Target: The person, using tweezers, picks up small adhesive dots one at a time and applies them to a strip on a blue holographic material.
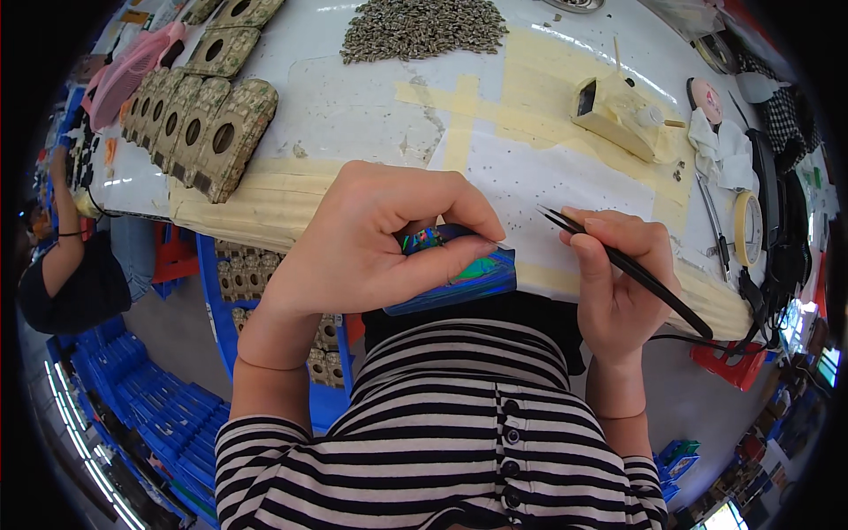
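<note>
My left hand [375,234] is closed around a shiny blue-green iridescent casing [481,281] at the table's front edge, thumb and forefinger meeting over its top. Those fingers and the palm hide much of the casing. In my right hand [623,283] is a pair of black tweezers [655,288], gripped between thumb and fingers. Their fine tips point left and away from me, a little apart from each other and clear of the casing. Beneath the tips lies a white paper sheet [574,188] dotted with tiny dark specks.
Small metal parts are heaped in a pile [424,28] at the back. Camouflage-patterned cases [194,128] stand in a row on the left, near a pink basket [132,75]. A taped box [618,110], a tape roll [748,228] and a pen-like tool [717,231] lie on the right.
</note>
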`<state>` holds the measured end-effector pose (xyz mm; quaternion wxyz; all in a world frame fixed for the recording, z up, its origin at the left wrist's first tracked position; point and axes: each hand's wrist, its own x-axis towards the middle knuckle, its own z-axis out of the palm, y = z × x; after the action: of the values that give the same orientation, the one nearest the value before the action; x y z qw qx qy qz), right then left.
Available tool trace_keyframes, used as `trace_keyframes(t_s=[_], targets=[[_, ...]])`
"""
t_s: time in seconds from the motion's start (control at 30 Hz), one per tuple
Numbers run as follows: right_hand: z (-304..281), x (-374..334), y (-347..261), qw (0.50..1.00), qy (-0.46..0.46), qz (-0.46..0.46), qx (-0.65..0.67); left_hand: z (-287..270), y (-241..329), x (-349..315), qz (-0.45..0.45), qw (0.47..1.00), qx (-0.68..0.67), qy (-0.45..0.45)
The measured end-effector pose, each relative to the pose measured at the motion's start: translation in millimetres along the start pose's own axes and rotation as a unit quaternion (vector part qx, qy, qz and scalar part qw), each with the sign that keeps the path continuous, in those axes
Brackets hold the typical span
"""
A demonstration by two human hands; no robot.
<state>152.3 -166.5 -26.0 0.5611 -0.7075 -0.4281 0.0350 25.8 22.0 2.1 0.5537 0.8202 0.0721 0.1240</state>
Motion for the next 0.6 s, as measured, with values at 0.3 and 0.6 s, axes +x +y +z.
trace_keyframes(t_s=[0.3, 0.6], targets=[[-1.4, 2.9, -3.1, 0.999, -0.007, 0.002, -0.038, 2.3, -2.7, -0.7, 0.019, 1.000, -0.014, 0.013], [-6.4, -2.9, -6.8, 0.995, 0.001, -0.061, 0.075, -5.2, -1.3, 6.6, -0.152, 0.969, -0.194, -0.026]])
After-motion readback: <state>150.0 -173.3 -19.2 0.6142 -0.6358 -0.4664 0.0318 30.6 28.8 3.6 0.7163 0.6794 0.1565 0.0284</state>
